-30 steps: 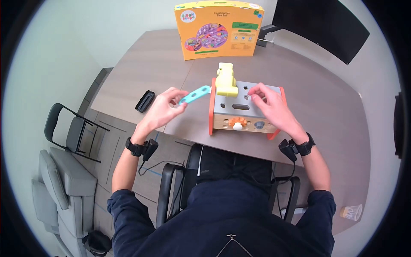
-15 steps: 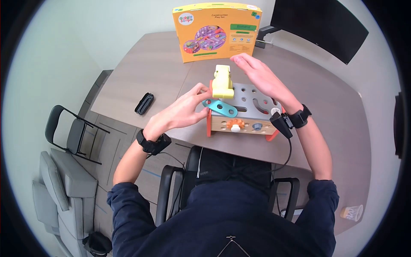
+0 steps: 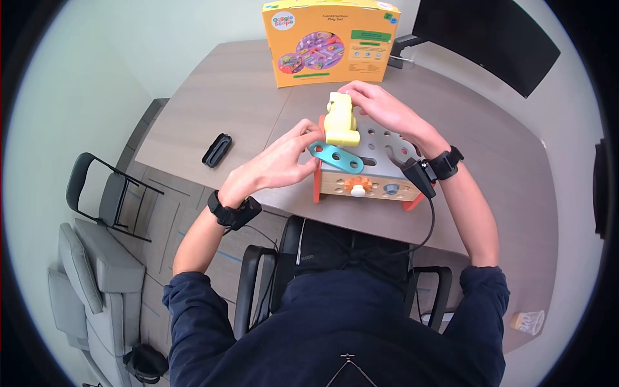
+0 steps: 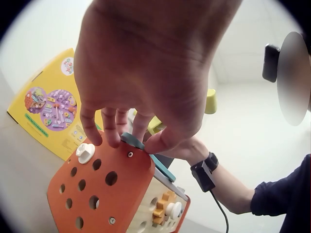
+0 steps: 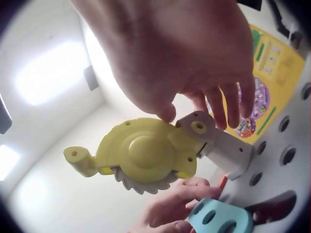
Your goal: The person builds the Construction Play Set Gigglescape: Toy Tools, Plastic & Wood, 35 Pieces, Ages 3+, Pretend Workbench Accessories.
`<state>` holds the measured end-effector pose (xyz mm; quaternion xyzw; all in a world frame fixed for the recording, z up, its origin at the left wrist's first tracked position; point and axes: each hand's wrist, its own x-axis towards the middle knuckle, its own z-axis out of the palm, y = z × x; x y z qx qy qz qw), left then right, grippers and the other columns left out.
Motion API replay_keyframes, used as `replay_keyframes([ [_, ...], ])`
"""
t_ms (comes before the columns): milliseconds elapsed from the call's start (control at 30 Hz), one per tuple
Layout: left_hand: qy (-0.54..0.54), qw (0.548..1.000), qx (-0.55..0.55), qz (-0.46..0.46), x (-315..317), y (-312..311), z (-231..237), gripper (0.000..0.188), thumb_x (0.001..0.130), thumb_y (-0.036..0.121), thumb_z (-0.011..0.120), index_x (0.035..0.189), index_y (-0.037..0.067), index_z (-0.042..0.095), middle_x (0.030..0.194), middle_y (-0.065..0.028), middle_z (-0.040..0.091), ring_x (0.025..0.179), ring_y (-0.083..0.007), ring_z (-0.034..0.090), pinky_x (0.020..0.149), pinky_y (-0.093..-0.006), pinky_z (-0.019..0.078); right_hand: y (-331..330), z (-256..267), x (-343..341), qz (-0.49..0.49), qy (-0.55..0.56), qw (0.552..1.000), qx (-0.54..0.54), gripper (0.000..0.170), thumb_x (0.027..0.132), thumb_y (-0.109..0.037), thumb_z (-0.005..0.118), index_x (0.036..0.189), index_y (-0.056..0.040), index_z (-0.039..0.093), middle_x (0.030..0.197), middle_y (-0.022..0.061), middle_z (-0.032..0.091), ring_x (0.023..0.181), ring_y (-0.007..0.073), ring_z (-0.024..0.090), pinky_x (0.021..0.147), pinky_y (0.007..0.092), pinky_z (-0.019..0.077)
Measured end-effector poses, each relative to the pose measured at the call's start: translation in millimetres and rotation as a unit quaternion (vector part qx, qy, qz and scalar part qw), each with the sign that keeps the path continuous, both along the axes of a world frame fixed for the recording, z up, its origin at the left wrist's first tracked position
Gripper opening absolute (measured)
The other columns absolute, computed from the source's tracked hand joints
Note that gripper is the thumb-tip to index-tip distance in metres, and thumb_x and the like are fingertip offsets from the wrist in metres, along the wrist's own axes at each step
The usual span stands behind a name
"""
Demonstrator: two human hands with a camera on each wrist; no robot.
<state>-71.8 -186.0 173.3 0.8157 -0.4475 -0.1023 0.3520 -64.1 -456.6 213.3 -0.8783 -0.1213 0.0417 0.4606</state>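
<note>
A toy workbench (image 3: 377, 166) with a grey perforated top and orange sides (image 4: 104, 182) stands on the table. My left hand (image 3: 280, 155) pinches one end of a teal strip with holes (image 3: 336, 157), which lies slantwise over the bench's front left corner. A yellow toy circular saw (image 5: 141, 148) with a grey toothed blade sits on a grey mount (image 5: 228, 153) on the bench top. Behind it, my right hand (image 3: 387, 111) holds the saw at its hinge, thumb on the near side and fingers round the back.
An orange gear (image 3: 358, 185) with a white peg and a grey-blue bolt (image 3: 390, 189) sit on the bench's front. Behind stands a yellow play set box (image 3: 329, 51), with a monitor (image 3: 487, 42) to its right. A black case (image 3: 217, 150) lies left; a cup (image 3: 528, 322) is far right.
My left hand has carried the teal strip rightward from beside the bench onto its front left corner. My right hand has moved from over the bench top back to the saw.
</note>
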Motion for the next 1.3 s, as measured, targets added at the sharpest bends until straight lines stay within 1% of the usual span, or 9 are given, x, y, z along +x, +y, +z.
replay_keyframes([
  [233, 0.061, 0.995, -0.067, 0.037, -6.8, 12.6, -6.6, 0.065, 0.097, 0.008, 0.061, 0.159, 0.009, 0.042, 0.15, -0.0138, 0.046, 0.123, -0.0236, 0.058, 0.108, -0.0408, 0.0502, 2.7, -4.8, -9.2, -0.005, 0.02, 0.998, 0.067, 0.05, 0.111, -0.048, 0.051, 0.134, -0.0055, 0.063, 0.131, 0.0122, 0.069, 0.123, 0.0229, 0.065, 0.102, 0.0382, 0.0492],
  [533, 0.09, 0.983, -0.155, 0.045, -11.7, 7.2, -2.8, 0.066, 0.108, 0.02, 0.055, 0.167, 0.009, 0.027, 0.169, -0.0141, 0.033, 0.152, -0.0287, 0.042, 0.123, -0.049, 0.0389, -3.1, 2.2, 0.4, 0.079, 0.027, 0.996, 0.026, 0.056, 0.109, -0.051, 0.055, 0.138, -0.0043, 0.063, 0.133, 0.0121, 0.069, 0.127, 0.0251, 0.065, 0.103, 0.0409, 0.051],
  [667, 0.074, 0.991, -0.11, 0.031, -16.3, 2.6, 2.3, 0.097, 0.102, 0.029, 0.069, 0.17, 0.008, 0.003, 0.176, -0.0205, 0.014, 0.163, -0.0339, 0.019, 0.131, -0.0495, 0.0241, -1.2, 7.7, -0.8, 0.065, 0.09, 0.992, 0.066, 0.068, 0.109, -0.062, 0.048, 0.144, -0.0046, 0.06, 0.139, 0.0143, 0.066, 0.133, 0.0298, 0.062, 0.111, 0.0432, 0.0483],
  [733, 0.062, 0.994, -0.084, 0.033, -28.6, 1.9, -5.6, 0.117, 0.096, 0.03, 0.079, 0.169, 0.008, -0.01, 0.176, -0.0244, 0.005, 0.165, -0.0356, 0.012, 0.133, -0.0484, 0.018, 1.6, 14.7, -9.3, 0.058, 0.1, 0.992, 0.056, 0.066, 0.111, -0.058, 0.044, 0.146, -0.0042, 0.058, 0.141, 0.0122, 0.064, 0.135, 0.0255, 0.059, 0.115, 0.0422, 0.0453],
  [833, 0.077, 0.995, -0.061, 0.03, -32.5, -1.3, -29.3, 0.138, 0.087, 0.029, 0.089, 0.166, 0.008, -0.022, 0.175, -0.0288, 0.001, 0.164, -0.0378, 0.009, 0.134, -0.0483, 0.0148, 1.9, 21.1, -18.9, 0.069, 0.103, 0.991, 0.05, 0.066, 0.112, -0.058, 0.042, 0.151, -0.005, 0.054, 0.147, 0.0127, 0.059, 0.141, 0.0251, 0.054, 0.119, 0.0426, 0.042],
  [967, 0.092, 0.989, -0.111, 0.043, -19.1, -7.9, -59.6, 0.139, 0.088, 0.024, 0.088, 0.163, 0.009, -0.028, 0.175, -0.0279, 0.003, 0.163, -0.0368, 0.017, 0.132, -0.0503, 0.022, 1.3, 13.4, -19.3, 0.077, 0.114, 0.987, 0.078, 0.068, 0.111, -0.058, 0.042, 0.154, -0.0066, 0.05, 0.153, 0.0123, 0.055, 0.145, 0.0265, 0.051, 0.121, 0.0438, 0.0398],
  [1067, 0.098, 0.984, -0.143, 0.041, -13.8, -13.6, -69.7, 0.14, 0.089, 0.021, 0.087, 0.162, 0.011, -0.032, 0.175, -0.0261, 0.004, 0.16, -0.0358, 0.024, 0.13, -0.0514, 0.0293, 4.4, 12.8, -29.6, 0.041, 0.094, 0.989, 0.106, 0.082, 0.103, -0.07, 0.052, 0.15, -0.0038, 0.054, 0.149, 0.0159, 0.056, 0.144, 0.0296, 0.052, 0.12, 0.0436, 0.0403],
  [1233, 0.156, 0.975, -0.153, 0.04, -13.2, -15.9, -67.6, 0.141, 0.089, 0.017, 0.087, 0.161, 0.017, -0.034, 0.177, -0.0223, 0.006, 0.156, -0.0345, 0.034, 0.126, -0.0507, 0.0382, 4.1, -7.7, -29.5, 0.078, 0.05, 0.992, 0.086, 0.08, 0.105, -0.06, 0.056, 0.159, -0.004, 0.041, 0.154, 0.0161, 0.051, 0.148, 0.0283, 0.046, 0.122, 0.0419, 0.0366],
  [1300, 0.157, 0.972, -0.171, 0.033, -13.0, -16.8, -69.1, 0.138, 0.088, 0.011, 0.085, 0.162, 0.017, -0.032, 0.175, -0.0265, 0.001, 0.16, -0.0359, 0.025, 0.128, -0.0533, 0.035, 4.0, -13.2, -29.6, 0.089, 0.042, 0.99, 0.096, 0.078, 0.107, -0.056, 0.056, 0.161, -0.0039, 0.037, 0.157, 0.0167, 0.049, 0.15, 0.0279, 0.043, 0.124, 0.0414, 0.0345],
])
